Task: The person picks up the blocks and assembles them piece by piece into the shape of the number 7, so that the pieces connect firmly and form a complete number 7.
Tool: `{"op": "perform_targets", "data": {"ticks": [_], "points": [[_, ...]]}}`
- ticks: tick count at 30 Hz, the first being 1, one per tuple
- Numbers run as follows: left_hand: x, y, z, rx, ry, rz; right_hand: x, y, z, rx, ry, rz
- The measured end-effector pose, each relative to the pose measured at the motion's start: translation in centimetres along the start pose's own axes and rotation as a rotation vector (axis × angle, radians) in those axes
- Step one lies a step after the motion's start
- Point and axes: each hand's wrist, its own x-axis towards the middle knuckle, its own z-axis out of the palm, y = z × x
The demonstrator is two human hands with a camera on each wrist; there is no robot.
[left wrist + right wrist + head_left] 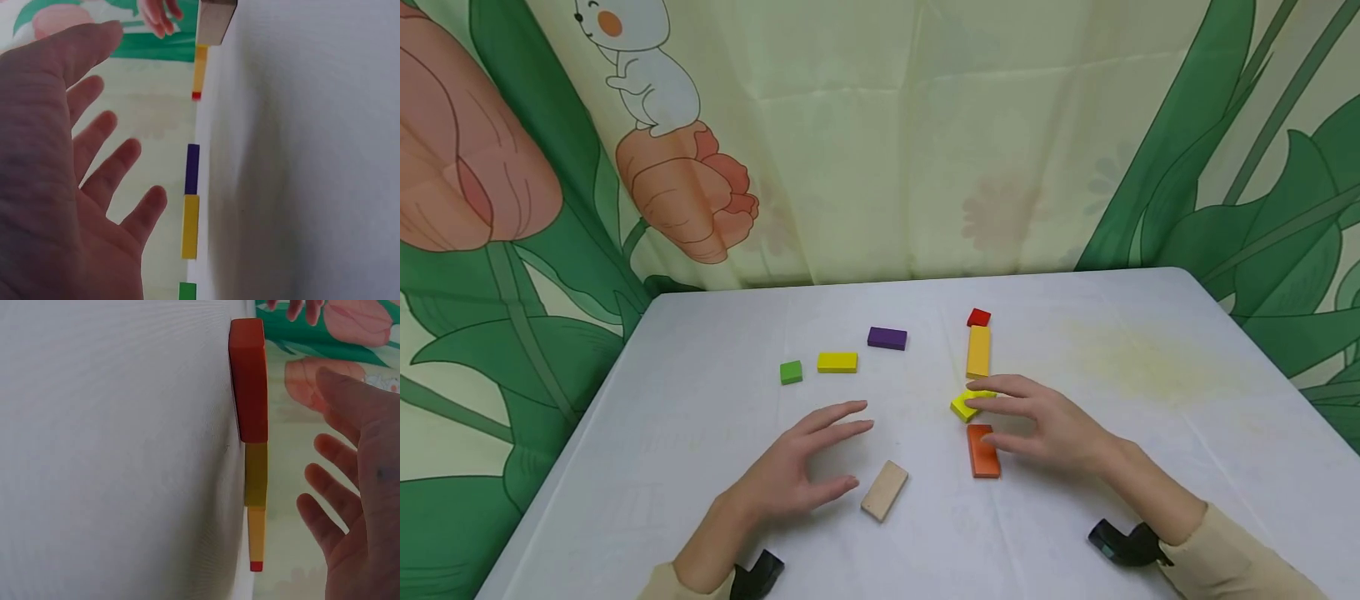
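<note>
My left hand hovers above the table with fingers spread, just left of a plain wooden block. It holds nothing. Over the right column of blocks, my right hand is stretched out, its fingers loosely extended and gripping nothing. Beneath its fingertips lie a yellow block, partly covered, and an orange block. In the right wrist view a gap shows between that hand and the orange block. Farther back in the column are a yellow-orange block and a small red block.
On the table's far left side, a small green block, a yellow block and a purple block lie in a slanting row. A printed curtain hangs behind the table's back edge.
</note>
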Motion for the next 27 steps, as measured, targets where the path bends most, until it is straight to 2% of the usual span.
{"op": "perform_targets", "data": {"ticks": [4, 9, 15, 22, 27], "points": [[0.06, 0.13, 0.18, -0.038, -0.063, 0.045, 0.11, -0.06, 0.06, 0.018, -0.047, -0.024], [0.13, 0.21, 0.35, -0.097, -0.151, 0.052, 0.05, 0.04, 0.09, 0.013, -0.125, -0.036], [0.36, 0.43, 0.41, -0.097, -0.246, 0.07, -0.15, 0.19, 0.11, 0.044, -0.174, -0.061], [0.57, 0.8, 0.36, -0.079, -0.361, -0.014, -0.26, 0.09, 0.2, 0.044, -0.211, -0.026], [0.77, 0.82, 0.47, -0.075, -0.39, -0.006, -0.34, 0.08, 0.19, 0.04, -0.221, -0.015]]}}
